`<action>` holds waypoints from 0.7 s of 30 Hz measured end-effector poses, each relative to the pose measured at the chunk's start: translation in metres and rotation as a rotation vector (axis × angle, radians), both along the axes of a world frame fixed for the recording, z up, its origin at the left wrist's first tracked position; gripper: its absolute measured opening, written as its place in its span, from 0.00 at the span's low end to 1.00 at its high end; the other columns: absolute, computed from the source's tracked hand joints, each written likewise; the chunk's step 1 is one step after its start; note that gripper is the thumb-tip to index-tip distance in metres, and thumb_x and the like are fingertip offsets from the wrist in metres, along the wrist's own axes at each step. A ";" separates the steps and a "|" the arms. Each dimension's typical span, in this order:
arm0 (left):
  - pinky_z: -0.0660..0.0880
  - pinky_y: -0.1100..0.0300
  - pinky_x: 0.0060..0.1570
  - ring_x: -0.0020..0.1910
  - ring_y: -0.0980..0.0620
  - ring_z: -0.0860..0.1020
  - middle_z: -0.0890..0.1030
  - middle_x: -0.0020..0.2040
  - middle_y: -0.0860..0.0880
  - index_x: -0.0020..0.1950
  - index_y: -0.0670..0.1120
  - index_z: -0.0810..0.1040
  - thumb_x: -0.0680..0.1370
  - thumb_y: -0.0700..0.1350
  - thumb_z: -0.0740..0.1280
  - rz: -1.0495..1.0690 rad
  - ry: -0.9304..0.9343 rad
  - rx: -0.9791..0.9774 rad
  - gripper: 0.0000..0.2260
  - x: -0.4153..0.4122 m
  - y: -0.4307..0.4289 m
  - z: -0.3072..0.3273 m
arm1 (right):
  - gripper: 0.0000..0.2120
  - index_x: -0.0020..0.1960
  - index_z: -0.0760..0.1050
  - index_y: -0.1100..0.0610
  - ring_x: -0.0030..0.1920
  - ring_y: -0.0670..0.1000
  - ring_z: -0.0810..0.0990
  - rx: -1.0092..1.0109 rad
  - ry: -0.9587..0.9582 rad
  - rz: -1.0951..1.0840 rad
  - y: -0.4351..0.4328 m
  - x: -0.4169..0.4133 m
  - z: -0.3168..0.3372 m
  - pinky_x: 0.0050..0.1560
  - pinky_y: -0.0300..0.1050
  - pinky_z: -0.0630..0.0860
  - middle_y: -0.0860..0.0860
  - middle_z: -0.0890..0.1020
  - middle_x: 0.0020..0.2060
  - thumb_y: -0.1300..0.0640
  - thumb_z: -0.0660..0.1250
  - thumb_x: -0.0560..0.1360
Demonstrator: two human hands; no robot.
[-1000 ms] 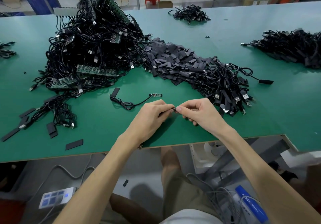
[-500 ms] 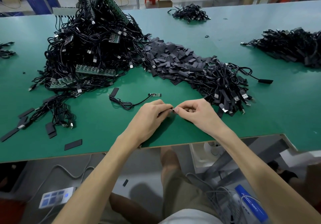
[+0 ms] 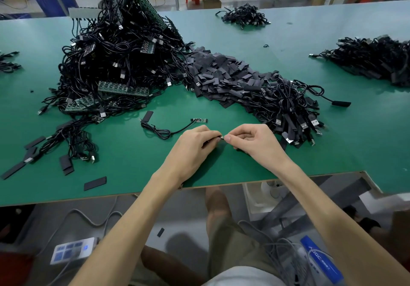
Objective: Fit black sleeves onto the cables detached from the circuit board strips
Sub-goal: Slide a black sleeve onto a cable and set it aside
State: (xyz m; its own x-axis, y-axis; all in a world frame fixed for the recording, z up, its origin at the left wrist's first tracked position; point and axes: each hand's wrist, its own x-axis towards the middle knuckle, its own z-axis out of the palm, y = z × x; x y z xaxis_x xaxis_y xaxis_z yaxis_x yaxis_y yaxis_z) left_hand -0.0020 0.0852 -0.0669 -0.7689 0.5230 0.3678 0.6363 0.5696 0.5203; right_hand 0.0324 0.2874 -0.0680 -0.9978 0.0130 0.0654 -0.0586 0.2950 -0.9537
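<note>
My left hand [image 3: 192, 148] and my right hand [image 3: 255, 142] meet fingertip to fingertip over the green table [image 3: 221, 170], near its front edge. Between them I pinch a small cable end [image 3: 222, 138] with a metal tip; most of it is hidden by my fingers, and I cannot tell whether a sleeve is on it. A loose black cable [image 3: 164, 131] with a small board piece [image 3: 199, 120] lies just left of my hands. A heap of black sleeves [image 3: 221, 72] spreads behind. A big pile of cables on green circuit board strips [image 3: 119, 63] rises at the left.
Sleeved cables with USB plugs [image 3: 295, 117] lie heaped right of my hands. More cable piles sit at the far right [image 3: 372, 59] and at the back [image 3: 244, 17]. Loose sleeves [image 3: 95, 183] dot the front left. Below the table edge are my knees and a power strip [image 3: 73, 250].
Both hands stay together on the cable end; the fingers have shifted only slightly.
</note>
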 end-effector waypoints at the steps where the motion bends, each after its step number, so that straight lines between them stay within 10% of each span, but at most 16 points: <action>1: 0.75 0.52 0.45 0.42 0.53 0.75 0.77 0.45 0.53 0.58 0.49 0.84 0.83 0.46 0.66 -0.004 -0.001 -0.012 0.08 0.000 0.000 0.000 | 0.07 0.46 0.85 0.57 0.34 0.43 0.80 0.010 0.007 -0.002 0.000 0.000 0.000 0.38 0.32 0.73 0.50 0.85 0.33 0.53 0.77 0.75; 12: 0.75 0.49 0.44 0.41 0.45 0.75 0.77 0.44 0.48 0.57 0.45 0.83 0.84 0.43 0.64 -0.049 0.042 -0.072 0.08 0.004 0.002 0.004 | 0.07 0.45 0.85 0.58 0.31 0.44 0.76 -0.004 -0.005 0.035 0.002 0.000 -0.001 0.32 0.34 0.71 0.53 0.84 0.32 0.53 0.76 0.76; 21: 0.72 0.65 0.47 0.42 0.60 0.76 0.80 0.45 0.56 0.57 0.47 0.85 0.81 0.44 0.69 -0.004 -0.051 0.044 0.07 0.001 0.002 0.004 | 0.08 0.44 0.84 0.56 0.30 0.44 0.75 -0.012 -0.003 0.017 0.002 -0.001 -0.002 0.33 0.35 0.72 0.52 0.85 0.33 0.52 0.75 0.77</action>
State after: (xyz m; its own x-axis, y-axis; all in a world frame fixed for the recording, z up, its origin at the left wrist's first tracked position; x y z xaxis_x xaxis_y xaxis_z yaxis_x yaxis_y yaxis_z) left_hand -0.0006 0.0868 -0.0627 -0.7852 0.5106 0.3504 0.6105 0.5431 0.5765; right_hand 0.0316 0.2894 -0.0695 -0.9980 -0.0032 0.0626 -0.0610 0.2825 -0.9573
